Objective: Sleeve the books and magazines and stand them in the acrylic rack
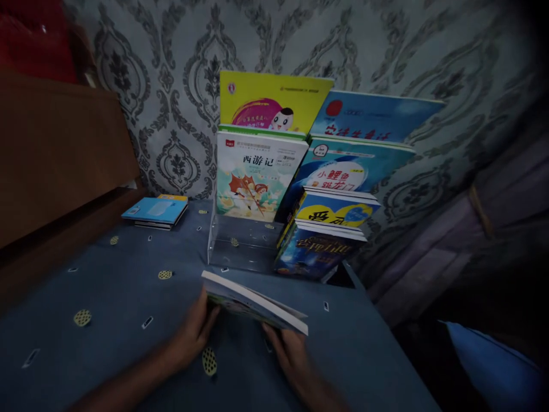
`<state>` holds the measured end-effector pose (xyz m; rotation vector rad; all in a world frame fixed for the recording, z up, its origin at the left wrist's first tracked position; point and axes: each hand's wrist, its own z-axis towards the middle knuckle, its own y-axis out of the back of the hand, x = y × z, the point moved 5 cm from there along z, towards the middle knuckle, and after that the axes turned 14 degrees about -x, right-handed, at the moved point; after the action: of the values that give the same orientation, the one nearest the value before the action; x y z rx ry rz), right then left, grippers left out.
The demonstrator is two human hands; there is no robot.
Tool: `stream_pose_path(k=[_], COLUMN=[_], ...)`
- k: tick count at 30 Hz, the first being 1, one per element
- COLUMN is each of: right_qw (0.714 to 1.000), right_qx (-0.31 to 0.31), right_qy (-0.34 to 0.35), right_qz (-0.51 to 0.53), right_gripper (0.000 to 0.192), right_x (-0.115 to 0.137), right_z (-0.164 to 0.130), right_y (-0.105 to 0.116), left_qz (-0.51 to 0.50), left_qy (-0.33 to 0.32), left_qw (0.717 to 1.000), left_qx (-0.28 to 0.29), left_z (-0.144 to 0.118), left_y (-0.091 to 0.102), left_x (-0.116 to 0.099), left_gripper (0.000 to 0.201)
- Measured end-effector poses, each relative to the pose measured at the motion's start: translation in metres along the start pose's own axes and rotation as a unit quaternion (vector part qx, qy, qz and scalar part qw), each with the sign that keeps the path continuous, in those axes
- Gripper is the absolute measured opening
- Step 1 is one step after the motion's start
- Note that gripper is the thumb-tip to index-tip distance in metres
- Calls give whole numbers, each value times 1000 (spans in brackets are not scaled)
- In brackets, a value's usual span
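Note:
A thin paperback book [253, 303] is tilted above the table, its white page edges turned up and its picture cover partly in view. My left hand [198, 323] grips its left end, while my right hand [286, 343] holds it near the lower right. Both hands are closed on the book, with some fingers hidden behind it. Just beyond stands a clear stepped book rack [244, 260]. On it are a white-covered book [257, 177], a yellow book [274, 103], blue books [343, 166] and a dark blue front stack [319, 252].
A small pile of books with a light blue cover [156, 210] lies at the back left. The table [128, 355] has a dark patterned cloth. A brown wooden panel [60, 154] borders the left. Behind is a patterned wall [171, 114]; a curtain [454, 240] hangs at right.

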<state>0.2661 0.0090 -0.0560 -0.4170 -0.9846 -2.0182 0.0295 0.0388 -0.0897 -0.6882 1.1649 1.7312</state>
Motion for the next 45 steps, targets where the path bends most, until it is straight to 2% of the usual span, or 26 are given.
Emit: stream_pose_path(k=[5,9,15,19,26,30,34,38,45], right_qw=[1000,999,997,995,991,991,987,982,966], right_qx=[-14,-41,-53,-74,-86,-99,-142,-170,-225], right_qy=[0,-3,-21,-27,-38,-26,-8,20,91], right_qz=[10,16,51,61,92,90,81,76,87], right_gripper=[28,26,17,15,20,17,16,15,10], right_x=[1,1,-2,-11,-28,-33,-30,-18,17], right_z=[-2,-2,9,23,64,90,112,131,173], right_y=[3,7,8,4,-13,-27,-31,-24,-2], left_qz=[5,5,26,46,62,85,108,110,100], left_qy=[10,-10,-31,-31,-35,-46,-65,-101,-182], left_qw=[1000,1000,999,997,997,991,981,970,943], left_qx=[-5,-5,-21,-48,-36,-91,-148,-192,-261], left_z=[3,8,20,30,63,90,109,121,153], left_y=[0,5,11,8,9,14,20,29,54], left_x=[-8,-21,-28,-27,-26,-22,-26,-42,-85], left_gripper=[38,29,27,25,16,15,12,15,15])
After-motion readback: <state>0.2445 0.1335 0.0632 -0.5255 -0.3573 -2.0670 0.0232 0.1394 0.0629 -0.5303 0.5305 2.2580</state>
